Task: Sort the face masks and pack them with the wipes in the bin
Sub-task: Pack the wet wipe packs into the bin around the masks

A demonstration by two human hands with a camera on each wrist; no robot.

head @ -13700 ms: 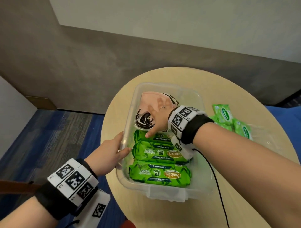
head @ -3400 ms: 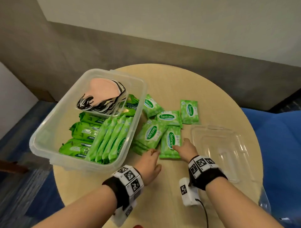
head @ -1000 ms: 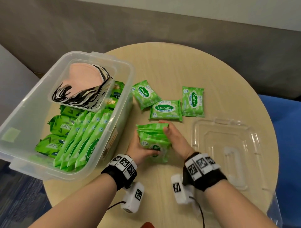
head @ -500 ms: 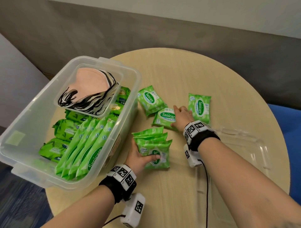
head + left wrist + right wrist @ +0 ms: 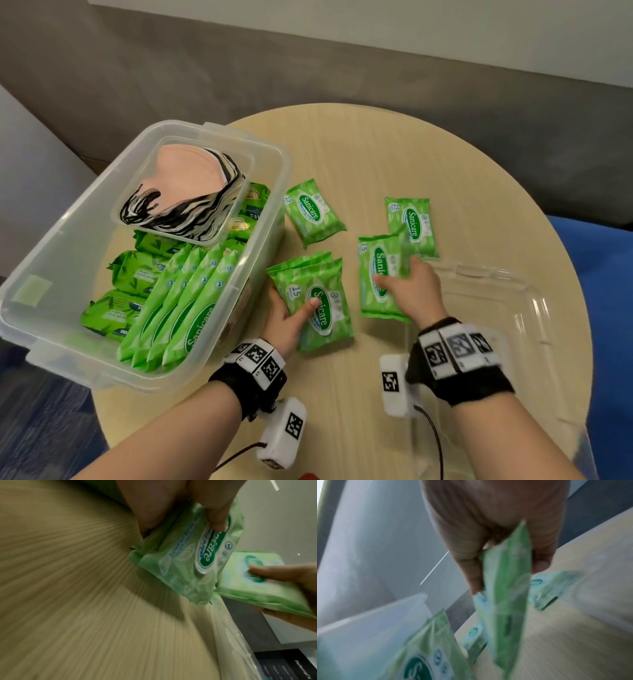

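A clear plastic bin (image 5: pixel 270 212) stands at the table's left. Inside it a small tray holds pink and zebra-striped face masks (image 5: pixel 185 185), with large and small green wipe packs (image 5: pixel 178 301) below. My left hand (image 5: pixel 291 318) grips a stack of small green wipe packs (image 5: pixel 318 301) (image 5: pixel 188 563) beside the bin, thumb on top. My right hand (image 5: pixel 400 284) pinches one small wipe pack (image 5: pixel 380 274) (image 5: pixel 506 601), lifted off the table just right of the stack. Two more small packs lie loose: one (image 5: pixel 313 212) near the bin, one (image 5: pixel 411 222) farther right.
The bin's clear lid (image 5: pixel 496 329) lies upside down at the table's right, under my right wrist. The round wooden table (image 5: pixel 376 147) has bare room at the far side and near my forearms. Blue carpet surrounds it.
My right hand has picked up the middle small pack from the table and brought it back toward the stack. The left hand still holds the stack beside the bin.
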